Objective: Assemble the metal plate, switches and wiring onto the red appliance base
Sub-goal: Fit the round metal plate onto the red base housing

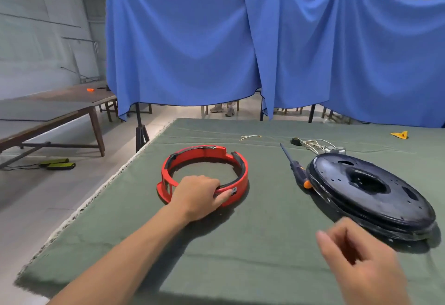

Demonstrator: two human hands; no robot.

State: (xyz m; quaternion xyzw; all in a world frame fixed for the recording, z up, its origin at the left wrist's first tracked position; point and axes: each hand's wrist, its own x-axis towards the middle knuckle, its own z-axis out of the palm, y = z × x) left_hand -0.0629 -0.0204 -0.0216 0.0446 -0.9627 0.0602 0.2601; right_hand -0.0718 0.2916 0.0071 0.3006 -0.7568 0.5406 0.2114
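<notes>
Green cloth (240, 244): left hand (197, 196) grips red base (242, 172) (near rim); right hand (361, 261) loose, empty.

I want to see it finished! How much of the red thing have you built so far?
Hardly any yet. The red ring base is bare, with only the left hand gripping its near rim. The right hand is loose and holds nothing. Still to go on: the dark round plate, lying apart on the green cloth, and the wiring bundle behind it. The screwdriver lies unused.
</notes>
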